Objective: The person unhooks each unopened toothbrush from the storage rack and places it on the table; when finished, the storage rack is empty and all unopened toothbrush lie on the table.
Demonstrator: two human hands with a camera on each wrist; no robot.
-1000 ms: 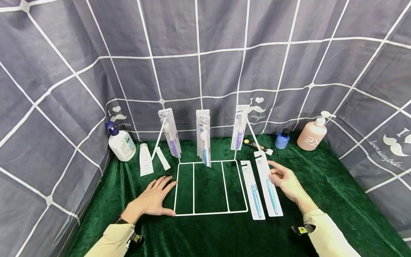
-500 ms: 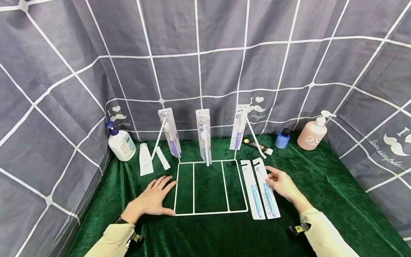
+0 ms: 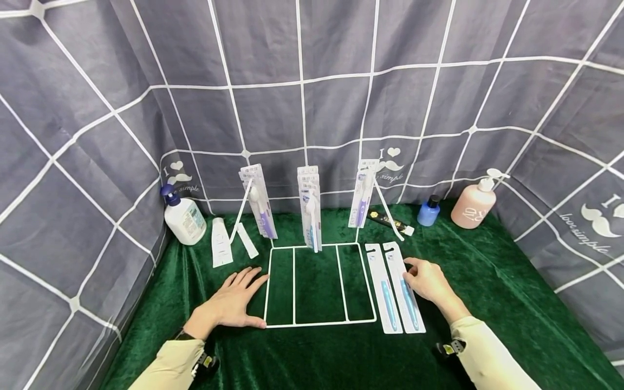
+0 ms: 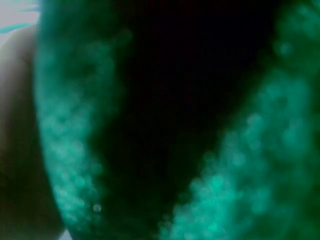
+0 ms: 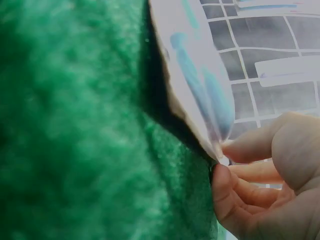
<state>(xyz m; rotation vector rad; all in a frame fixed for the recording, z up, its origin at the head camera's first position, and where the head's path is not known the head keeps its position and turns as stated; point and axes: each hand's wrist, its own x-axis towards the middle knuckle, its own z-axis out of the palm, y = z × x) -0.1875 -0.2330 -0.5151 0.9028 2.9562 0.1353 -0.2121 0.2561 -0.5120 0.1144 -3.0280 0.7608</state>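
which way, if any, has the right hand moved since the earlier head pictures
Yes: in the head view, the right hand has moved left, closer to the white wire rack.

Cream sleeves (image 3: 487, 355); black wrist devices (image 3: 457, 345) with yellow marks (image 3: 448, 349).

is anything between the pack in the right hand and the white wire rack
Yes: a second toothbrush pack lies between the held pack and the right side of the white wire rack. Nothing visible separates the right hand from its pack; thumb and fingers pinch the edge.
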